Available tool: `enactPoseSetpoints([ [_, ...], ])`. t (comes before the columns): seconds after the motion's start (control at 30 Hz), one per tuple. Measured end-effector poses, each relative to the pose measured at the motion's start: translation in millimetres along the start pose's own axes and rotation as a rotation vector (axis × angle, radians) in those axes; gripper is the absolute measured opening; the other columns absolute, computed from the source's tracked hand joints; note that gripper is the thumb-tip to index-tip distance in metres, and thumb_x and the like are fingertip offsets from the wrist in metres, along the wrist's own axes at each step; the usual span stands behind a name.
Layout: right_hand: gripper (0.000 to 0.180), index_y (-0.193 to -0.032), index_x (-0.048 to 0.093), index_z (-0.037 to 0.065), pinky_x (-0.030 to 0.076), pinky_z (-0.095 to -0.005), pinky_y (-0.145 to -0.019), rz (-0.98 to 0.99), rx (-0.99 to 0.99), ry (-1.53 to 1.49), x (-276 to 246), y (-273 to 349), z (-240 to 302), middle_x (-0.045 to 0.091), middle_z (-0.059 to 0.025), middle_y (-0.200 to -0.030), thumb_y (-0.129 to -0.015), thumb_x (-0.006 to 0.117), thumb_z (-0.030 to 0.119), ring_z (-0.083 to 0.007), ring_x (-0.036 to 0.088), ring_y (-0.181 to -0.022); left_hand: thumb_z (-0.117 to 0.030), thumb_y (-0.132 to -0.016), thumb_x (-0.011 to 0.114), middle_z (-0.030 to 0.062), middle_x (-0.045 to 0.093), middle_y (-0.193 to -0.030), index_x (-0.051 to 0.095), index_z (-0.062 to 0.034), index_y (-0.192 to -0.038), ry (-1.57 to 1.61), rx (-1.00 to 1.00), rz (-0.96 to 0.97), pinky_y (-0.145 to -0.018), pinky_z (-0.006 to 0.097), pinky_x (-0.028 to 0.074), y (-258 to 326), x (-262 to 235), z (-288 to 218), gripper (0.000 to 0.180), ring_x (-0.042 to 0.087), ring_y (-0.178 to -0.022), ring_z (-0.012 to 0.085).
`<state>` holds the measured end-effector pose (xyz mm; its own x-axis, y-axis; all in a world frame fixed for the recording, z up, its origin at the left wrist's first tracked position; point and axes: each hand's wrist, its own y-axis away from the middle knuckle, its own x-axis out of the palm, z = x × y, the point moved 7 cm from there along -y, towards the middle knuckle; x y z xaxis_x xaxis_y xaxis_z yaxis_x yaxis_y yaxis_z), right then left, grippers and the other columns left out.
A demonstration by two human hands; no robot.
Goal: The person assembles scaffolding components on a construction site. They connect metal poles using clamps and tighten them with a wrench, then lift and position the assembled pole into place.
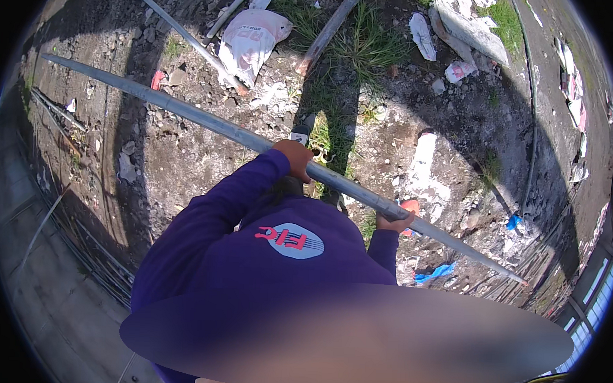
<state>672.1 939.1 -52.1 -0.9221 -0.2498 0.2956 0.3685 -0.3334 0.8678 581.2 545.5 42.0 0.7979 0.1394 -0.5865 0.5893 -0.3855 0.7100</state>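
Observation:
A long grey metal pipe (188, 112) lies across the front of my body, slanting from the far left down to the nearer right. Around its middle my left hand (294, 159) is closed, the back of the hand facing up. Farther along toward the right end, my right hand (394, 221) grips the same pipe, with its fingers partly hidden beneath and behind it. Both arms are in purple sleeves. Below the pipe, part of a dark shoe (300, 133) shows on the ground.
Another pipe (329, 33) and a thinner pole (177, 28) lie ahead on rough, stony soil. Near them are a white sack (253, 44) and grass (366, 41). Torn white sacking (467, 28) lies far right; blue plastic (435, 273) lies beyond my right hand. Thin rods run along the left.

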Motion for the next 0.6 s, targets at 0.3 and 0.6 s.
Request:
enactPoseSetpoints([
  [0.3,0.076,-0.125,0.049,0.003,0.040,-0.0645,-0.106,0.002,0.003,0.236,122.2,18.4,-98.4,0.054,-0.0176,-0.123,-0.085,0.064,0.067,-0.0362,0.053,-0.117,-0.060,-0.069,0.079,0.0136,0.075,-0.092,0.072,-0.0117,-0.099,0.107,-0.080,-0.091,-0.080,0.048,0.056,38.2,-45.6,132.0,0.057,0.073,-0.089,0.0344],
  [0.6,0.067,-0.123,0.055,0.013,0.042,-0.0580,-0.101,0.172,0.097,0.395,256.0,13.9,-134.5,0.060,-0.0131,-0.122,-0.084,0.065,0.067,-0.0322,0.056,-0.113,-0.060,-0.069,0.078,0.0146,0.075,-0.093,0.072,-0.0108,-0.100,0.228,-0.140,-0.248,-0.082,0.047,0.056,65.5,-102.4,189.0,0.058,0.073,-0.089,0.0337],
])
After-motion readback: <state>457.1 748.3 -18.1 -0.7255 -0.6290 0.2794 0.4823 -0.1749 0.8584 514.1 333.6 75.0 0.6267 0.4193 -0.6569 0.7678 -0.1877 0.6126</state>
